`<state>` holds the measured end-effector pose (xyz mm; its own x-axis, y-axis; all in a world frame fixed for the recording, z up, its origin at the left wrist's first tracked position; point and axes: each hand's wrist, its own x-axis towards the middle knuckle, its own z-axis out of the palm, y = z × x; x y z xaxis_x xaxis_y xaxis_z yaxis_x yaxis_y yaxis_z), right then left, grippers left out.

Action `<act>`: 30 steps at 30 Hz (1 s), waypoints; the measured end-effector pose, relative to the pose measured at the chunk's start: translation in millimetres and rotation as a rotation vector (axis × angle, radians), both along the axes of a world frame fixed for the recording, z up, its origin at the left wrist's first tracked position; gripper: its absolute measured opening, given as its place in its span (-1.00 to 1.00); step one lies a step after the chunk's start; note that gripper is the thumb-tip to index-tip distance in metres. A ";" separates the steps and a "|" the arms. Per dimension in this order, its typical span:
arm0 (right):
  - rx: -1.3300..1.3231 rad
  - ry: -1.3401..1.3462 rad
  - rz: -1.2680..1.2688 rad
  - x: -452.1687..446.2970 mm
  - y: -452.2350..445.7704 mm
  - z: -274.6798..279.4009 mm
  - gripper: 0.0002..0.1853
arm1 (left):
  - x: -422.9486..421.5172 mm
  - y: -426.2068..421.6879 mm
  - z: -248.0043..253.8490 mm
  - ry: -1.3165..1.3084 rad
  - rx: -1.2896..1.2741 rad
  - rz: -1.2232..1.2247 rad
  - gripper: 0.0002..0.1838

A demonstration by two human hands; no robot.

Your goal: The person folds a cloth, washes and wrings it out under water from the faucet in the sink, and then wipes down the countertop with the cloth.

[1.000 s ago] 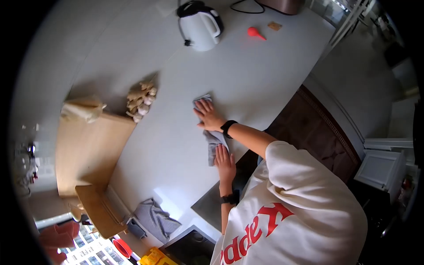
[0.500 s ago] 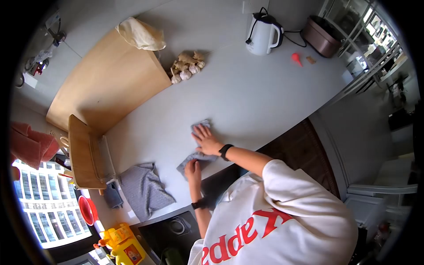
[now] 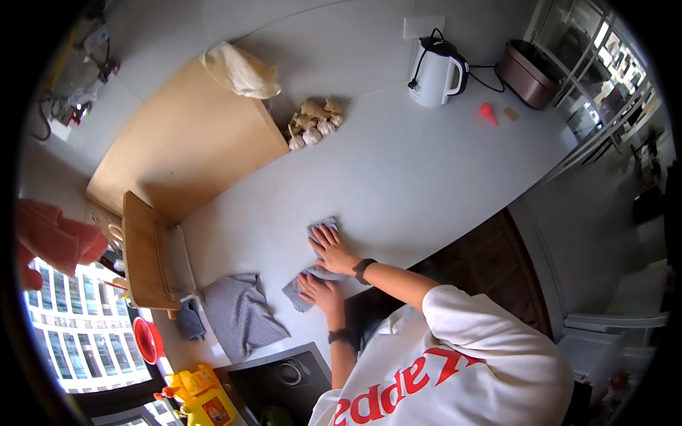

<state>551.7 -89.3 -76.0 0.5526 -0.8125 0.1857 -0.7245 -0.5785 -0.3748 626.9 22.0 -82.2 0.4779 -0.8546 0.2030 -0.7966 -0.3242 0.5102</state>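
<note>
A grey cloth (image 3: 296, 293) lies on the light grey counter, and grey fabric shows at both hands. Whether this is one piece or two I cannot tell, as my hands cover the middle. My right hand (image 3: 335, 253) rests flat on the upper part with its fingers spread. Just below and to the left, my left hand (image 3: 323, 292) lies flat on the lower part, fingers stretched out. A larger grey towel (image 3: 241, 316) is spread out to the left of my left hand, apart from it.
Beyond my hands are garlic (image 3: 311, 136), ginger (image 3: 312, 110) and a wooden board (image 3: 192, 142) leaning on the wall. A white kettle (image 3: 432, 78) and a red bulb (image 3: 486, 111) stand back right. The sink (image 3: 277, 383) is at the near left, by yellow bottles (image 3: 202, 397).
My left hand's fingers were curled at the cloth and now lie flat on it. My right hand has shifted slightly left and nearer. The whole view has also moved a little.
</note>
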 end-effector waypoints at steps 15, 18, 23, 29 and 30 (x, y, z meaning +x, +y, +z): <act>-0.068 -0.212 0.107 -164.2 -42.9 -4.3 -0.43 | -140.8 -52.3 1.0 -0.245 0.425 -0.253 -0.27; -0.039 -0.264 0.111 -217.6 -59.0 -3.9 -0.44 | -196.1 -67.0 9.6 -0.219 0.427 -0.268 -0.27; -0.024 -0.262 0.088 -295.1 -71.9 -7.2 -0.45 | -269.3 -84.2 11.1 -0.218 0.448 -0.303 -0.29; 0.009 -0.264 -0.058 -416.5 -80.5 1.8 -0.42 | -359.4 -111.7 14.3 -0.431 0.425 -0.607 -0.26; 0.005 -0.254 -0.109 -439.0 -79.4 1.0 -0.39 | -373.6 -116.2 8.6 -0.509 0.397 -0.681 -0.26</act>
